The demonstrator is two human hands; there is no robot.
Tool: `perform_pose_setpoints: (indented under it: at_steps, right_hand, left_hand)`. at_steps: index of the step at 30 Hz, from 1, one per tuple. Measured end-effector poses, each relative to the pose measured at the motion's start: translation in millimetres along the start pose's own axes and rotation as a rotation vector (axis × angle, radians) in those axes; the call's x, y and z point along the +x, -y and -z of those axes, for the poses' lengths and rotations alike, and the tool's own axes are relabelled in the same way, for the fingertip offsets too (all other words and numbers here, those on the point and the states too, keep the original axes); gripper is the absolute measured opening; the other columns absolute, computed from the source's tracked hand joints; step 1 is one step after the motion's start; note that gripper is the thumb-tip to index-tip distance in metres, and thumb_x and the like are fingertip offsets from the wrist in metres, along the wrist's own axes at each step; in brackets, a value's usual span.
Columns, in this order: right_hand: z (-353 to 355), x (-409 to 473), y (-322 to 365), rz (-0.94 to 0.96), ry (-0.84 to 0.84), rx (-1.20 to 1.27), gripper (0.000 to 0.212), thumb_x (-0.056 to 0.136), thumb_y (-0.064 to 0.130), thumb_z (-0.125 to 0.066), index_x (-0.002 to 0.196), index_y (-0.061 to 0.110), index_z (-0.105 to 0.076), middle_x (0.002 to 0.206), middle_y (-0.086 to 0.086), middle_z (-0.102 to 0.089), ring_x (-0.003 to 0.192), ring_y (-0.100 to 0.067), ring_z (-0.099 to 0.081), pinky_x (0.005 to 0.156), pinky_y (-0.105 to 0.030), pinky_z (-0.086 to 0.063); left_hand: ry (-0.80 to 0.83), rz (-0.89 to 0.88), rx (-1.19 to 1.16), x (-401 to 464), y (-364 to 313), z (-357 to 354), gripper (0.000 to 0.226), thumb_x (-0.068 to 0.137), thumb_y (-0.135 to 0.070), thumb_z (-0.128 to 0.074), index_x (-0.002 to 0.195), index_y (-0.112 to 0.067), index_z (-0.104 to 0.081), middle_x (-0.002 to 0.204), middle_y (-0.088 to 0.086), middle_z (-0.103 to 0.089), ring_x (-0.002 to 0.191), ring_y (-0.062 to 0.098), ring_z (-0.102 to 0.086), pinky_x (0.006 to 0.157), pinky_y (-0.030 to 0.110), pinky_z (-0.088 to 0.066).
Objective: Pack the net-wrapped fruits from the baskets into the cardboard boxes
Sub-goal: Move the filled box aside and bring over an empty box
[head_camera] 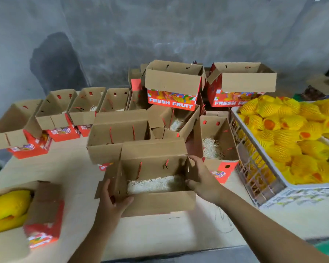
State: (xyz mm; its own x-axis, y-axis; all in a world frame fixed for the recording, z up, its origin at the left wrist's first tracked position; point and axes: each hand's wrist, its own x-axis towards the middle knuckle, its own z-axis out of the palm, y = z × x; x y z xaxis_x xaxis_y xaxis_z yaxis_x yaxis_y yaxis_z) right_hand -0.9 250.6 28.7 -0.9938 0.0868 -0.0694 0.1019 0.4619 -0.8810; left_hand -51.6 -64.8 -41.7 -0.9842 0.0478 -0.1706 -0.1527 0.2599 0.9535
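Note:
An open cardboard box [156,202] with pale shredded padding on its floor sits in front of me on the table. My left hand [112,204] grips its left side flap. My right hand [199,179] holds the right side flap, thumb inside the box. A white plastic basket [270,196] on the right is heaped with fruits in yellow foam nets [289,133]. At the left edge another box [44,215] holds net-wrapped yellow fruits [8,207].
Several open red-and-brown "FRESH FRUIT" boxes [171,84] stand in rows and stacks across the back of the pale table [74,168]. A grey concrete wall rises behind. The table's front edge runs just below my forearms.

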Motion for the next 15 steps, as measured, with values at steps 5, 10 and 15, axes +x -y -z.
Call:
perform_pose_setpoints:
  at_steps: [5,10,15]
  right_hand:
    - [-0.9,-1.4,-14.4,-0.172,-0.255,-0.025,0.034,0.093,-0.002,-0.053,0.104,0.03,-0.051,0.085,0.0,-0.065,0.074,-0.025,-0.064,0.069,-0.047,-0.059]
    - [-2.3,-32.4,-32.5,-0.481,-0.36,0.193,0.017,0.09,0.007,-0.066,0.1,0.013,-0.054,0.099,-0.012,-0.066,0.078,-0.028,-0.064,0.079,-0.064,-0.058]
    - [-31.1,-26.0,-19.1,-0.329,-0.37,-0.581,0.062,0.094,0.033,-0.059,0.152,0.028,-0.036,0.147,-0.007,-0.044,0.133,-0.035,-0.044,0.107,-0.044,-0.039]
  left_hand:
    - [-0.014,0.039,0.102,-9.6,-1.7,6.4,0.095,0.065,-0.053,-0.092,0.145,-0.028,-0.047,0.131,0.0,-0.062,0.121,0.023,-0.06,0.109,0.047,-0.046]
    - [-0.22,0.431,0.384,-26.4,0.0,-12.4,0.059,0.084,-0.075,-0.061,0.13,-0.04,-0.051,0.164,0.012,-0.022,0.151,0.036,-0.018,0.123,0.055,-0.016]
    - [-0.277,0.295,0.366,-14.4,0.4,-10.6,0.057,0.084,-0.038,-0.076,0.133,-0.02,-0.053,0.151,0.012,-0.046,0.132,0.043,-0.05,0.113,0.059,-0.039]
